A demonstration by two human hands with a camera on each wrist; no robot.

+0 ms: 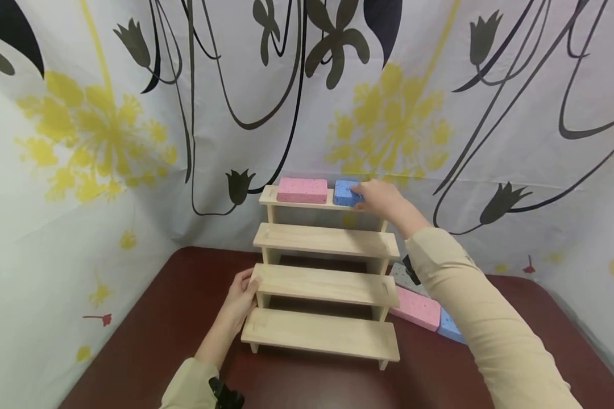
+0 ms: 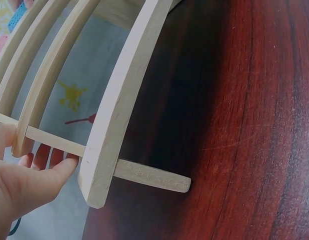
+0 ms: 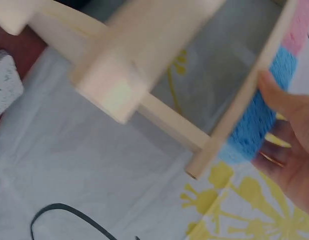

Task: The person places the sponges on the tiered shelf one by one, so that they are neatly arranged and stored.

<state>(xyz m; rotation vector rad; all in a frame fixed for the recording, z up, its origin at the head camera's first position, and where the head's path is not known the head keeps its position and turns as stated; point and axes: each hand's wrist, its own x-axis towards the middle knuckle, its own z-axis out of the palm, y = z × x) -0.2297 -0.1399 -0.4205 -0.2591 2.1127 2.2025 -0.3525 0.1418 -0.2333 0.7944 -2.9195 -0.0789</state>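
A pale wooden four-tier stand rises like steps from the dark red table. On its top tier, toward the right end, sits a blue sponge, which my right hand pinches. In the right wrist view the thumb presses the front of this blue sponge, fingers behind it. A pink sponge lies to its left on the same tier. My left hand grips the stand's left side by the second tier from the bottom, thumb and fingers about the side piece in the left wrist view.
On the table at the stand's right lie another pink sponge, a second blue one partly behind the right sleeve, and a speckled grey-white one. A patterned white cloth hangs behind and at the sides.
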